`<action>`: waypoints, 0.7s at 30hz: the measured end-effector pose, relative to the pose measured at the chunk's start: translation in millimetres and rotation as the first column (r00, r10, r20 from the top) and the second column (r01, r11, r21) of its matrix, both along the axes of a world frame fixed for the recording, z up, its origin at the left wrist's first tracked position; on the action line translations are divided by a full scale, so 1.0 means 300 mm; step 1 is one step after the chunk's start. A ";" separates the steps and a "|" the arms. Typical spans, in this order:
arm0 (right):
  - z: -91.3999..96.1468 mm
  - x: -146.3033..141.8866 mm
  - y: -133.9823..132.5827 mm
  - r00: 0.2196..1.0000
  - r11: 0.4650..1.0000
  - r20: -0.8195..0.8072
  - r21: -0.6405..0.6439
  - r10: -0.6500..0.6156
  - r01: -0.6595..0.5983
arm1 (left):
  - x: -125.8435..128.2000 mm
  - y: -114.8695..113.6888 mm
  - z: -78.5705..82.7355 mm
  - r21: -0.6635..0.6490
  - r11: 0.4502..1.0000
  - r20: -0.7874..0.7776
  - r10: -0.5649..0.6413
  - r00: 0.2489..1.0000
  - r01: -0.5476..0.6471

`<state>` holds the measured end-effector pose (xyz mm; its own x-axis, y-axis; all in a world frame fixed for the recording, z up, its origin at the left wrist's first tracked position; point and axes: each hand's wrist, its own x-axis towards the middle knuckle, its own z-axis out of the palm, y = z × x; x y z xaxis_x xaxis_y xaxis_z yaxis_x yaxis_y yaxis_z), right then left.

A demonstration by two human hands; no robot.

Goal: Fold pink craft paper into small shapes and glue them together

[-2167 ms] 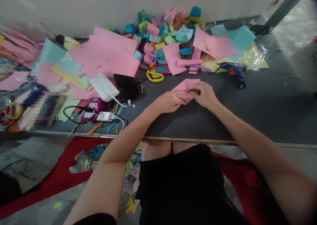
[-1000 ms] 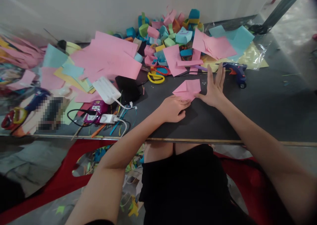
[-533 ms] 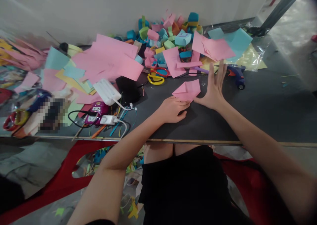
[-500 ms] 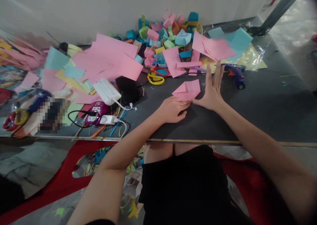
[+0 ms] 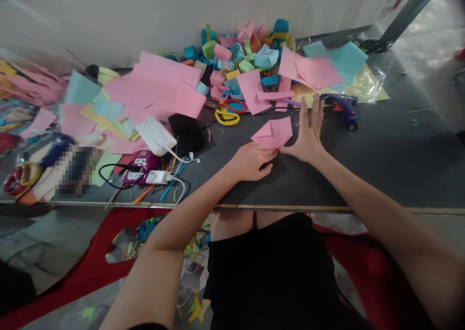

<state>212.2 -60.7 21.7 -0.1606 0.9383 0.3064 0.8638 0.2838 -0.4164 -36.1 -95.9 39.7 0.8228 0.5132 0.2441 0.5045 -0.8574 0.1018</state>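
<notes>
A folded pink paper [image 5: 273, 133] lies on the dark table [image 5: 381, 160] in front of me. My left hand [image 5: 250, 160] rests curled at the paper's near left corner, its fingertips pressing the edge down. My right hand [image 5: 308, 131] lies flat and open on the table just right of the paper, fingers stretched away from me, thumb touching the paper's near corner.
A blue glue gun [image 5: 343, 108] lies right of my fingertips. Yellow and red scissors [image 5: 228, 114] sit behind the paper. Pink sheets [image 5: 160, 90], a heap of folded coloured paper pieces [image 5: 247, 54], a white power strip [image 5: 156, 135], a black pouch [image 5: 186, 132] and cables crowd the left and back.
Both hands were pinching the pink paper 2.2 s ago. Since then my right hand has opened flat beside it and drifted slightly nearer; my left hand has slid to the near corner.
</notes>
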 end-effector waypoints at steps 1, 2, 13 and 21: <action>0.003 0.004 0.005 1.000 1.000 0.006 -0.020 -0.005 0.005 | 0.000 0.000 -0.001 0.002 1.000 -0.001 0.000 1.000 0.000; 0.008 0.014 0.012 1.000 0.999 0.010 -0.034 -0.022 0.023 | -0.001 0.000 -0.002 0.004 1.000 -0.002 0.001 1.000 -0.001; -0.045 0.009 0.010 1.000 1.000 -0.020 0.024 0.012 -0.012 | -0.003 0.004 -0.013 -0.001 1.000 0.018 0.001 1.000 -0.001; -0.041 0.052 0.040 0.998 0.998 -0.028 0.027 -0.060 0.061 | -0.005 0.005 -0.013 0.012 1.000 0.027 -0.011 1.000 0.010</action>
